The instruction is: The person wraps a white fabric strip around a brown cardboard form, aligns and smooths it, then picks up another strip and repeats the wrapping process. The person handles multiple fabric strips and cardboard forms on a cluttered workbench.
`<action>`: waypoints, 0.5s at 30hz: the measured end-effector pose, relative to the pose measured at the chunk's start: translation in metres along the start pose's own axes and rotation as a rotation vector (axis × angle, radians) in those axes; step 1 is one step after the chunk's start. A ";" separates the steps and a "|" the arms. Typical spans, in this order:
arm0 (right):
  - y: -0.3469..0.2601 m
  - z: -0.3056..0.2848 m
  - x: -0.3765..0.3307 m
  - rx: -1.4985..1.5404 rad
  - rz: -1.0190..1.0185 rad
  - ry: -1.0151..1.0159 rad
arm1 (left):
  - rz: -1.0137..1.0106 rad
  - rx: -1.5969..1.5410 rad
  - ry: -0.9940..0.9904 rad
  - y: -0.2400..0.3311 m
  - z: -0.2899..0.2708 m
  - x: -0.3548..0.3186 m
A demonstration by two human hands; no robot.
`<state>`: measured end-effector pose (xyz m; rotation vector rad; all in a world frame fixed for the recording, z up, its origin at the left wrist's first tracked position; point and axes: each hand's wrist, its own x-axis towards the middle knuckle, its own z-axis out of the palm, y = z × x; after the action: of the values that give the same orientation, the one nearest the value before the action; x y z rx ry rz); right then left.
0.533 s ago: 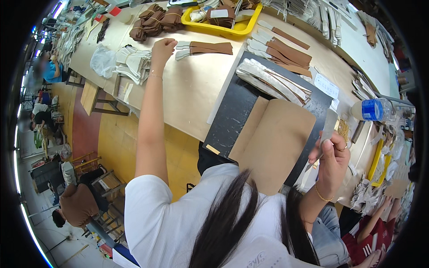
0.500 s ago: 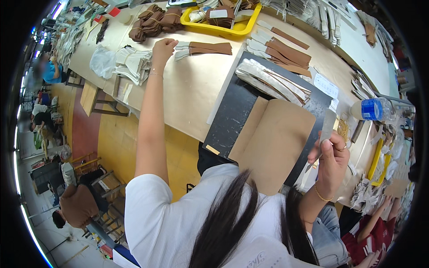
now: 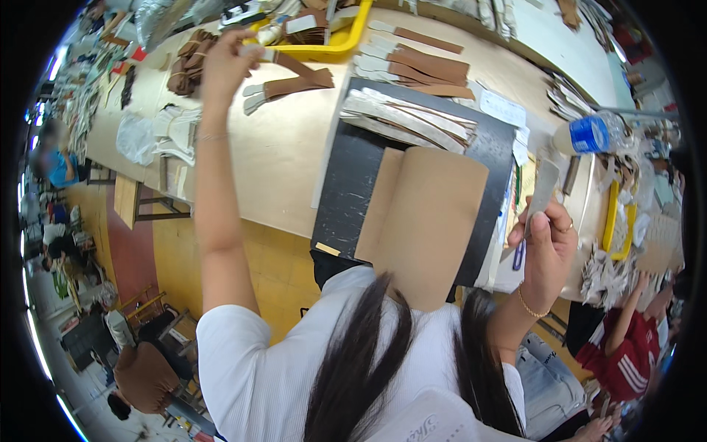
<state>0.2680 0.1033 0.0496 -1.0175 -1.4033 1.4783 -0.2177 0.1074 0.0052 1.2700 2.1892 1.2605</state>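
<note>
1. The left hand (image 3: 221, 62) is reaching far across the counter (image 3: 280, 147), arm fully stretched, its grip pinching a pale-tipped brown strap (image 3: 283, 62) lifted just off the surface
2. That strap is running out to the right from the fingers, its far end lying over another strap (image 3: 291, 87) beside the yellow tray (image 3: 346, 44); the reach looks that long because the stock is lying at the far edge
3. The right hand (image 3: 545, 247) is staying close to the body, grip pressed together on a flat grey tool (image 3: 543, 190) that is standing upright above the knuckles, seemingly kept ready
4. Between the two hands a black mat (image 3: 346, 184) is lying with a tan board (image 3: 427, 221) on it, right in front of the chest as the working spot
5. A fan of pale strips (image 3: 412, 118) is sitting at the mat's far end, well right of the left grip, and a bottle (image 3: 593, 132) is lying beyond the tool
</note>
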 end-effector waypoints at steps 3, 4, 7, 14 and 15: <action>-0.002 0.000 0.002 0.007 -0.031 0.036 | 0.088 -0.364 -0.116 0.091 -0.010 -0.036; -0.004 -0.001 0.004 0.043 -0.028 0.043 | 0.120 -0.409 -0.115 0.124 -0.021 -0.056; -0.008 -0.008 0.005 0.113 -0.061 0.131 | 0.215 -0.651 -0.221 0.158 -0.028 -0.090; -0.021 -0.057 -0.012 0.137 -0.206 0.195 | -0.446 -0.764 -0.893 0.165 0.056 -0.169; -0.024 -0.051 -0.013 0.106 -0.178 0.156 | -0.480 -0.765 -0.914 0.157 0.062 -0.175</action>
<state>0.3212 0.1078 0.0715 -0.8980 -1.2569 1.3002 0.0044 0.0320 0.0713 0.7013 1.0829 0.8912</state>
